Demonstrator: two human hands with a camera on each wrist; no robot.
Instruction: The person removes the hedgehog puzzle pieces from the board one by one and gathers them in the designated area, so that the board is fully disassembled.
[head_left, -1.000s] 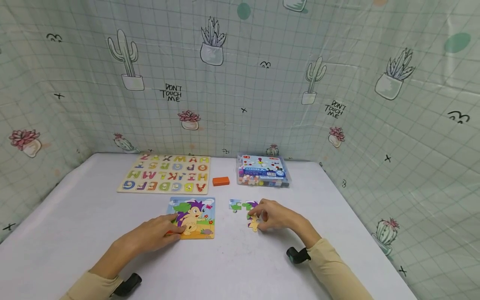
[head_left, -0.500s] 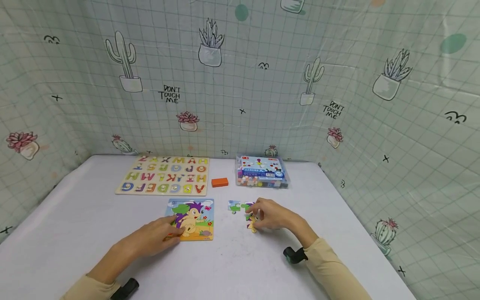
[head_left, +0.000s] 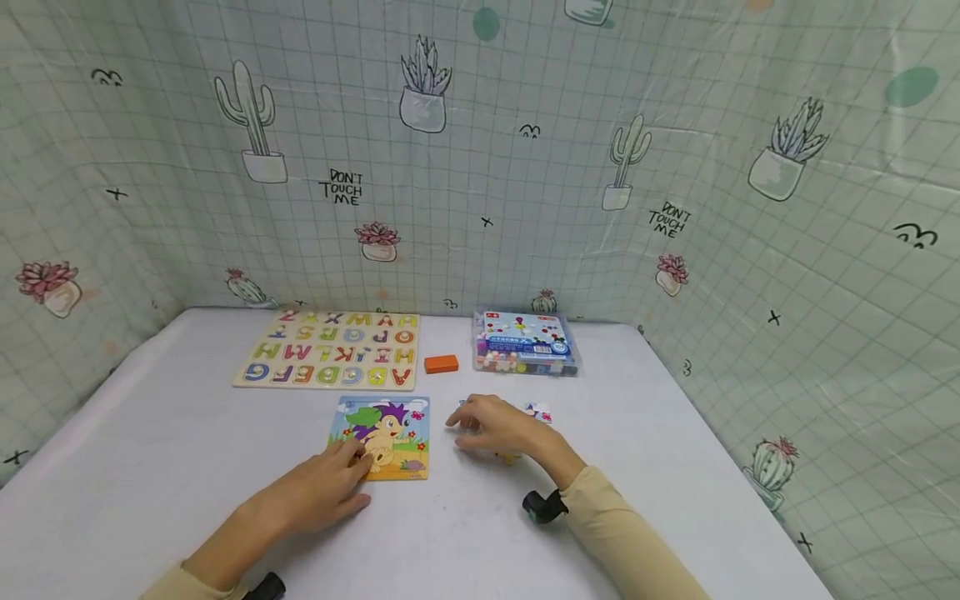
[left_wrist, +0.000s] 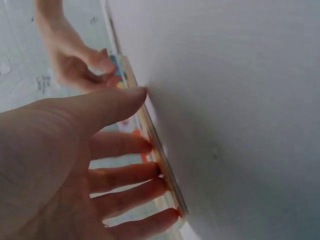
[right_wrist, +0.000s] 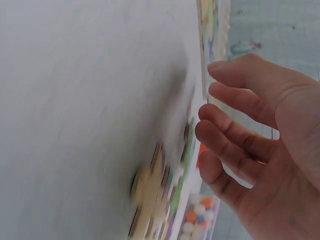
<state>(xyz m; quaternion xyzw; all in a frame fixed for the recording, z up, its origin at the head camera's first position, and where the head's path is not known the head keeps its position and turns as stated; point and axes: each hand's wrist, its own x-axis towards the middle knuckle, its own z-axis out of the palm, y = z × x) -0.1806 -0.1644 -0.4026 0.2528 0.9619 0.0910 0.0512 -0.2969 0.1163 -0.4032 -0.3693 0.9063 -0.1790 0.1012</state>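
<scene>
A square hedgehog puzzle board (head_left: 411, 437) lies on the white table. My left hand (head_left: 318, 492) is at its lower left corner, fingertips touching the board; the left wrist view shows the fingers (left_wrist: 125, 180) extended along its edge, the thumb apart from them. To the right, my right hand (head_left: 491, 429) hovers over loose puzzle pieces (head_left: 538, 411), most of which it hides in the head view. Its fingers (right_wrist: 230, 137) are loosely bent with nothing between them. Blurred pieces (right_wrist: 147, 195) lie below that hand in the right wrist view.
Behind the puzzle board is a wooden alphabet board (head_left: 326, 350). An orange block (head_left: 441, 364) stands to its right, then a clear plastic box (head_left: 525, 343) of coloured beads. A printed cactus curtain (head_left: 480, 167) closes off the back and sides.
My right hand has moved left from the pieces at the right, over the others. My left hand has slid slightly down towards the puzzle board's lower left corner, its thumb now off the board.
</scene>
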